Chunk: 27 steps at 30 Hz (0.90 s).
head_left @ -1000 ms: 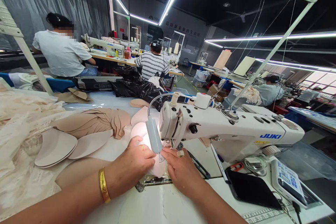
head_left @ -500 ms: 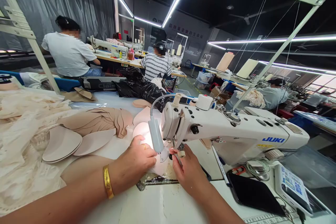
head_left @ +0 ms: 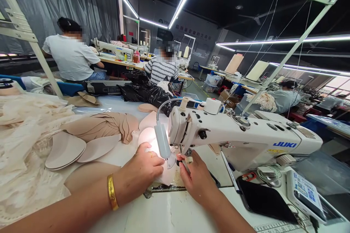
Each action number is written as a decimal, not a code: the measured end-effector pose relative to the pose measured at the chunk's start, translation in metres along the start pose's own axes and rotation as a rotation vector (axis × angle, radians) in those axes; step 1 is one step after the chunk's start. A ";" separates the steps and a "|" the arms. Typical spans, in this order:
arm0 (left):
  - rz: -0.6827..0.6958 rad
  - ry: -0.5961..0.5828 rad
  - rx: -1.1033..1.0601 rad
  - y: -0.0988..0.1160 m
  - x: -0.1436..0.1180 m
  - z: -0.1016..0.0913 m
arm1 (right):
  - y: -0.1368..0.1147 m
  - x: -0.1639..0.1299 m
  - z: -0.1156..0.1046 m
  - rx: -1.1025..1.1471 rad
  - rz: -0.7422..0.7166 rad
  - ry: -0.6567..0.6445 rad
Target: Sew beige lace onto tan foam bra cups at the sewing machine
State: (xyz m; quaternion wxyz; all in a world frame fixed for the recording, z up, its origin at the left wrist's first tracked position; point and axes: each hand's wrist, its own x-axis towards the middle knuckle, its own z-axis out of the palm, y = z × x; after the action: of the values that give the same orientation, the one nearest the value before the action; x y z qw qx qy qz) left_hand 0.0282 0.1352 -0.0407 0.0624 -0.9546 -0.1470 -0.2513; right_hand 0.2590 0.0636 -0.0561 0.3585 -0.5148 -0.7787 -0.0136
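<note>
A white JUKI sewing machine (head_left: 246,138) stands before me, its small grey lamp (head_left: 162,140) shining on the needle area. Under that light lies a pale, rounded bra-cup pad (head_left: 146,135), partly covered by my fingers. My left hand (head_left: 149,165) presses on the pad left of the needle, fingers curled together and thumb toward the back. Close to the presser foot, on its right side, my right hand (head_left: 198,176) has thumb and fingers bent inward; the machine head hides part of the fingers, and what they pinch cannot be made out.
Beige pads (head_left: 101,125) and paler cup pieces (head_left: 65,150) lie at left beside a heap of cream lace fabric (head_left: 30,145). At right are a pen (head_left: 229,171), a black phone (head_left: 266,200) and a white boxy device (head_left: 304,193). Co-workers sit at machines beyond.
My two hands stay nearly in place; the left fingers and the pale pad shift very slightly. A co-worker in a striped shirt has moved a little to the left.
</note>
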 end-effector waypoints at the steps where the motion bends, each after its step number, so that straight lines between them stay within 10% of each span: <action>1: 0.002 0.017 -0.011 0.000 -0.001 0.002 | 0.000 0.000 0.000 -0.009 -0.005 0.000; 27: -0.002 -0.073 -0.011 0.010 -0.007 0.003 | -0.005 -0.003 0.000 0.012 -0.094 -0.286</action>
State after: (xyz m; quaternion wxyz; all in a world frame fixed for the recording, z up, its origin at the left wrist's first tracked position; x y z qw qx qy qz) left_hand 0.0265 0.1241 -0.0474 0.0515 -0.9634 -0.1486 -0.2169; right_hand 0.2556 0.0583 -0.0561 0.2462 -0.4724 -0.8450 0.0478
